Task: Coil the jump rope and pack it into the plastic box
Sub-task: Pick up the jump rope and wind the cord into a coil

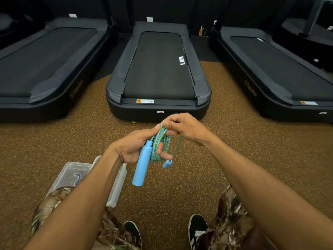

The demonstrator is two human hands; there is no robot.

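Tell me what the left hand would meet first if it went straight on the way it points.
Most likely the right hand: the left hand points forward and rightward, its thumb tip nearly at the right hand's fingers above the rope coil both hold. Depth is unclear.

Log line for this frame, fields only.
stage: coiling | left hand: grips jump rope coils, blue handle | right hand: pinches coils' top | plastic box: on floor

Both forearms (81, 195) are bare. A thin dark line crosses the wrist of the left hand (133, 148). The camouflage trousers (232, 222) show a brown, cream and green leaf pattern. The shoes (132, 231) are black; the right one has white stripes and laces.
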